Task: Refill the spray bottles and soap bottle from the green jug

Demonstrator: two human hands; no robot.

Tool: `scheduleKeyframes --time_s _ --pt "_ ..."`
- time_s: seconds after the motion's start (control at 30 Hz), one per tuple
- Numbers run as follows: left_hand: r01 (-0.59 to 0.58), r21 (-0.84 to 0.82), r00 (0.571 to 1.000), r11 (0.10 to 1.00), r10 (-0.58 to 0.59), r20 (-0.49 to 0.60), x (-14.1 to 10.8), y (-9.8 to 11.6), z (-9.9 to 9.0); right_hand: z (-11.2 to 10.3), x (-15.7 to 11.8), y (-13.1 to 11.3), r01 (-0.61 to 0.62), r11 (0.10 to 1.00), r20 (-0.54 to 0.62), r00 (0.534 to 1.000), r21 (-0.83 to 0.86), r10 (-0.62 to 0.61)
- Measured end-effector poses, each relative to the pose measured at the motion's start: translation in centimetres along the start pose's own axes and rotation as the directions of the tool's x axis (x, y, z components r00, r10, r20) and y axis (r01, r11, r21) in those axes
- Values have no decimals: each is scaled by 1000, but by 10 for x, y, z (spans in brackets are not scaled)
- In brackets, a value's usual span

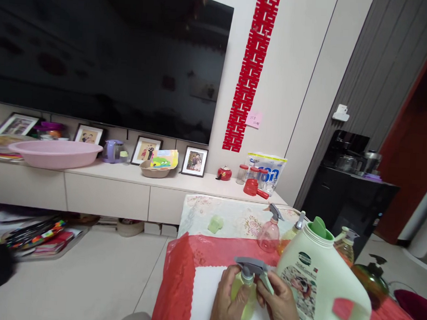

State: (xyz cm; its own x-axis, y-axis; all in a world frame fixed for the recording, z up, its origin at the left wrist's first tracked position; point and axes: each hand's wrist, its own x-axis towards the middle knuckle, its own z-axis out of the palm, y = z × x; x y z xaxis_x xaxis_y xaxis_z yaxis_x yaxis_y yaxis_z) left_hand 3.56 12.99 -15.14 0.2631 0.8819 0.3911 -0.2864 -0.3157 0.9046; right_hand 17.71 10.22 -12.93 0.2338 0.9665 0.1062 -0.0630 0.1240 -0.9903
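Observation:
A spray bottle (248, 304) with yellow-green liquid stands on the white sheet, and my left hand (228, 298) is wrapped around its upper body. Its grey spray head (252, 265) sits on the bottle neck; whether it is screwed tight I cannot tell. My right hand (280, 301) is closed on the pale trigger of the spray head, fingers partly hidden behind it. Just right of my hands stands a large pale green detergent jug (322, 268) with a green cup (318, 227) in its mouth. A pink spray bottle (268, 236) stands beyond.
Behind the jug are more bottles, among them a dark green pump bottle (370, 280). A pale green lump (216, 224) lies on the flowered cloth (196, 209). Past the table runs a low white cabinet (106, 187) bearing a pink basin (56, 154) and picture frames.

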Motion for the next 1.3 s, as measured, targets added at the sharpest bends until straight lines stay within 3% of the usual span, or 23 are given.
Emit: scheduleKeyframes --time_s 0.23,0.4,0.73,1.1,1.3 --pt "37 80 999 996 -37 -2 1 0 -3 -6 2 -9 -14 999 183 983 -50 23" --pt "51 163 998 985 -54 15 2 2 -3 -10 8 -11 -15 995 210 977 -94 35" --pt "14 163 999 987 -19 28 1 -2 -3 2 11 -61 149 941 448 894 -305 4" --pt "54 26 998 998 -54 20 1 0 -2 7 9 -48 241 851 328 941 -467 -86" --pt "74 -26 997 997 -74 11 -1 -2 -1 14 -2 -47 293 752 247 953 -591 -176"
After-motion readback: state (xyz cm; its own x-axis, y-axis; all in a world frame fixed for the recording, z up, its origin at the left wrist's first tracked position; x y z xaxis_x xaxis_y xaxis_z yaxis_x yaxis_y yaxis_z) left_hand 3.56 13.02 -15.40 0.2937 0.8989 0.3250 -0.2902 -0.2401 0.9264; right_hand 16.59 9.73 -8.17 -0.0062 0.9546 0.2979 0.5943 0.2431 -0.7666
